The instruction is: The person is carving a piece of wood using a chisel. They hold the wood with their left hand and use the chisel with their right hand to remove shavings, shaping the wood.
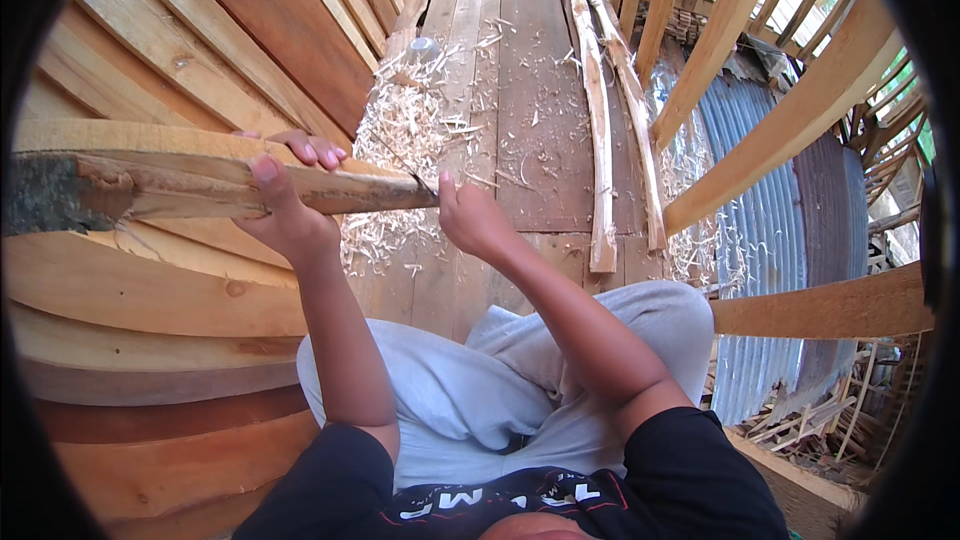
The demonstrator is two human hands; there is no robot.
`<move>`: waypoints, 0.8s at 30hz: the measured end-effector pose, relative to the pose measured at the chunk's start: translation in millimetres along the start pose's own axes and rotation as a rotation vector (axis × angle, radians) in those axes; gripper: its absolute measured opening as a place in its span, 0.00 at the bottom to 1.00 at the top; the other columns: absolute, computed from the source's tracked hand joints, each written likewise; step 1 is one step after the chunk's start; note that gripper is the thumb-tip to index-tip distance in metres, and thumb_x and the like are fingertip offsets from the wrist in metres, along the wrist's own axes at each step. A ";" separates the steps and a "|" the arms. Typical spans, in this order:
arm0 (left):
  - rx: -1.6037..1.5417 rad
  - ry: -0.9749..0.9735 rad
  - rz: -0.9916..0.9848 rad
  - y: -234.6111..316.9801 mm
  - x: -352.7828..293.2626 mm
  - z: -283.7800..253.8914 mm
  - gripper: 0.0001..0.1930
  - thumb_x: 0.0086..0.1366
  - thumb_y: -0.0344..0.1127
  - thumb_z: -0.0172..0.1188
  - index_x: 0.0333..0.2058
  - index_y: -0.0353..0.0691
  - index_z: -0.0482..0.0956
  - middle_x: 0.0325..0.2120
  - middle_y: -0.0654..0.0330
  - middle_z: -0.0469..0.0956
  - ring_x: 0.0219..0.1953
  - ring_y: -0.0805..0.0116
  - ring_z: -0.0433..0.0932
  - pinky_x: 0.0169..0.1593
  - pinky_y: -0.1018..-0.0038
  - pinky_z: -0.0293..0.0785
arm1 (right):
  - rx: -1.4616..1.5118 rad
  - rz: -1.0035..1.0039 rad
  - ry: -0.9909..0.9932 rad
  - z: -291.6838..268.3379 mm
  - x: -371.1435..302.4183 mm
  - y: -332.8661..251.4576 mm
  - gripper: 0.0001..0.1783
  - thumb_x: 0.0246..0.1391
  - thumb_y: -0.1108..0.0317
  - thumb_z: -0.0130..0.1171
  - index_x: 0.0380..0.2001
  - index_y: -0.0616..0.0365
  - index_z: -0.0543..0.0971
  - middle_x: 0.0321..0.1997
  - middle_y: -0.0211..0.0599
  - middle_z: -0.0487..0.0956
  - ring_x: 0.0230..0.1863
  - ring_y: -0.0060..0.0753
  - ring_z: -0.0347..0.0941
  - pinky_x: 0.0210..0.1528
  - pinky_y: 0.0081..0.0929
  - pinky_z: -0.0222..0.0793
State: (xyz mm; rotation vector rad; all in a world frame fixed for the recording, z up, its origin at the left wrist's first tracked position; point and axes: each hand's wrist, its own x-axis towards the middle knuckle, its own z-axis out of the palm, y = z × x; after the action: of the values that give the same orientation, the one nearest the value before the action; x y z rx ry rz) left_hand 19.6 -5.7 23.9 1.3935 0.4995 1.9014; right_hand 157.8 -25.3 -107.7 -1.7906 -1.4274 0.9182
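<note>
A long wooden pole (180, 185) with grey bark at its left end lies level across the left half of the head view, its narrower end in front of me. My left hand (295, 195) is wrapped round it, thumb on the near side and fingers over the far side. At the narrow end my right hand (472, 218) is closed in a pinch. A thin dark blade-like tool (424, 183) reaches from its fingers to the pole's tip; its handle is hidden in the hand.
Curled wood shavings (400, 125) cover the plank floor (540, 120) ahead, beside a small metallic cup (423, 48). Two peeled poles (597, 140) lie lengthwise on the right. A board wall (170, 290) stands close at left; railing posts (790, 120) and corrugated sheets (755, 170) are on the right.
</note>
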 end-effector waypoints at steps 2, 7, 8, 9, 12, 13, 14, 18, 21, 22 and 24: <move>0.000 -0.013 0.003 1.7 -1.0 -6.1 0.24 0.65 0.53 0.60 0.48 0.43 0.62 0.23 0.59 0.67 0.24 0.66 0.70 0.33 0.64 0.72 | 0.163 0.006 -0.266 -16.2 -2.7 -0.1 0.36 0.68 0.45 0.33 0.20 0.64 0.74 0.19 0.48 0.74 0.21 0.43 0.74 0.26 0.39 0.68; -0.063 -0.012 0.036 1.5 4.0 -8.2 0.25 0.64 0.47 0.62 0.49 0.39 0.61 0.23 0.57 0.70 0.24 0.65 0.73 0.32 0.65 0.75 | 0.348 0.009 -0.521 -41.8 -5.1 -4.2 0.31 0.67 0.42 0.37 0.19 0.53 0.70 0.14 0.24 0.66 0.13 0.19 0.62 0.14 0.20 0.56; -0.063 -0.002 0.032 2.0 4.5 -8.8 0.25 0.64 0.46 0.62 0.49 0.39 0.61 0.24 0.56 0.70 0.25 0.65 0.73 0.33 0.65 0.75 | 0.444 0.084 -0.511 -38.5 -7.8 -5.6 0.31 0.67 0.41 0.39 0.18 0.52 0.70 0.13 0.22 0.64 0.13 0.17 0.62 0.14 0.18 0.54; -0.128 -0.024 -0.005 -1.8 5.4 -8.8 0.25 0.64 0.46 0.61 0.50 0.39 0.61 0.24 0.56 0.71 0.26 0.65 0.73 0.35 0.65 0.75 | 0.494 0.144 -0.523 -35.8 -4.1 3.0 0.32 0.66 0.40 0.38 0.17 0.52 0.69 0.13 0.21 0.64 0.13 0.17 0.62 0.15 0.18 0.54; -0.260 -0.126 -0.151 6.2 8.4 -18.5 0.26 0.58 0.41 0.60 0.50 0.35 0.64 0.27 0.55 0.72 0.33 0.63 0.74 0.44 0.60 0.73 | 0.316 0.189 -0.343 -14.2 -1.4 7.3 0.37 0.67 0.40 0.33 0.18 0.58 0.74 0.16 0.35 0.72 0.18 0.33 0.73 0.22 0.30 0.64; -0.251 -0.132 -0.142 8.9 9.6 -18.3 0.24 0.57 0.41 0.60 0.48 0.35 0.65 0.27 0.55 0.72 0.33 0.63 0.75 0.45 0.60 0.73 | 0.209 0.148 -0.234 -9.6 -2.6 4.8 0.37 0.67 0.41 0.32 0.20 0.62 0.75 0.18 0.43 0.74 0.22 0.42 0.75 0.27 0.35 0.66; -0.243 -0.139 -0.134 10.7 10.7 -16.6 0.23 0.56 0.41 0.60 0.47 0.34 0.66 0.27 0.55 0.73 0.34 0.63 0.75 0.47 0.60 0.73 | 0.102 0.107 -0.122 -5.6 -2.9 4.6 0.39 0.67 0.42 0.31 0.22 0.66 0.76 0.21 0.52 0.76 0.27 0.50 0.76 0.33 0.40 0.68; -0.260 -0.214 -0.185 21.3 3.6 -18.4 0.14 0.55 0.32 0.59 0.39 0.35 0.68 0.28 0.54 0.73 0.35 0.63 0.75 0.49 0.61 0.72 | 0.012 0.110 -0.035 -12.1 -4.0 -2.4 0.37 0.65 0.49 0.34 0.28 0.79 0.76 0.32 0.75 0.75 0.41 0.70 0.75 0.49 0.52 0.66; -0.253 -0.147 -0.172 18.0 -1.2 -8.3 0.13 0.55 0.24 0.58 0.39 0.33 0.69 0.28 0.55 0.72 0.33 0.66 0.74 0.44 0.67 0.72 | 0.010 0.117 -0.029 -18.4 -8.1 -10.7 0.35 0.63 0.52 0.33 0.30 0.79 0.77 0.34 0.75 0.75 0.42 0.69 0.75 0.50 0.52 0.66; -0.235 -0.107 -0.172 17.5 -2.9 -5.0 0.13 0.55 0.24 0.58 0.39 0.33 0.69 0.28 0.56 0.72 0.32 0.66 0.74 0.43 0.68 0.72 | 0.015 0.123 -0.033 -21.0 -12.1 -17.7 0.35 0.62 0.53 0.33 0.30 0.79 0.77 0.35 0.74 0.76 0.43 0.69 0.75 0.51 0.53 0.65; -0.220 -0.076 -0.159 16.0 -6.1 -3.2 0.12 0.56 0.23 0.58 0.39 0.32 0.69 0.28 0.56 0.71 0.31 0.68 0.74 0.41 0.70 0.72 | -0.021 0.087 -0.051 -36.8 -31.0 -41.3 0.34 0.62 0.53 0.33 0.30 0.78 0.78 0.34 0.73 0.76 0.42 0.69 0.75 0.50 0.53 0.66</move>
State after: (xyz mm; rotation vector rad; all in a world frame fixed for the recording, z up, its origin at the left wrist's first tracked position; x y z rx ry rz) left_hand 12.5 -20.6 29.6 1.2400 0.3424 1.7127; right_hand 162.6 -50.6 -49.8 -1.8695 -1.4045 1.0037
